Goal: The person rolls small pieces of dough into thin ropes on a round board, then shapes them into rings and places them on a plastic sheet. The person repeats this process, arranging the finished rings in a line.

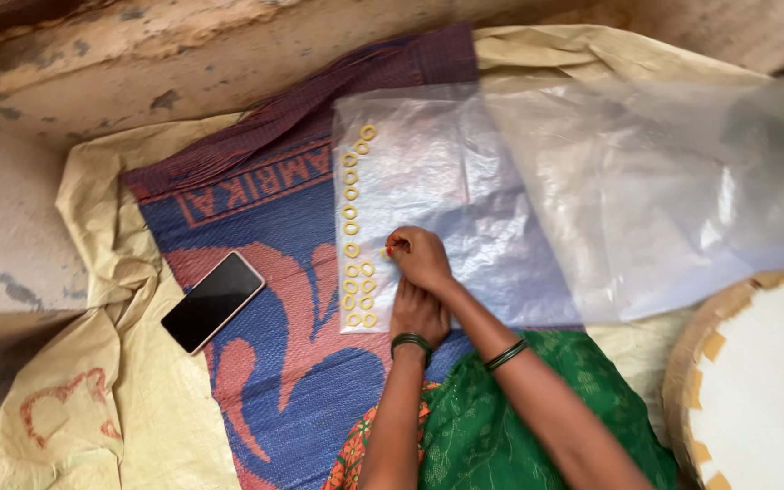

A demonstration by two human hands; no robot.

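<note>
Two hands overlap on the clear plastic sheet (pixel 465 200): right hand (pixel 421 259) pinches a small ring piece, just right of the near-far ring column (pixel 353 227); left hand (pixel 417 313) rests flat, nearer.

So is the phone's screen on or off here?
Off. The phone lies face up on the woven mat, its screen plain black and unlit.

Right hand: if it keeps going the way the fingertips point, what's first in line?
The right hand points left across the clear plastic sheet. First in line looks like the column of small yellow rings, just beyond the fingertips; past them, the woven mat.
</note>
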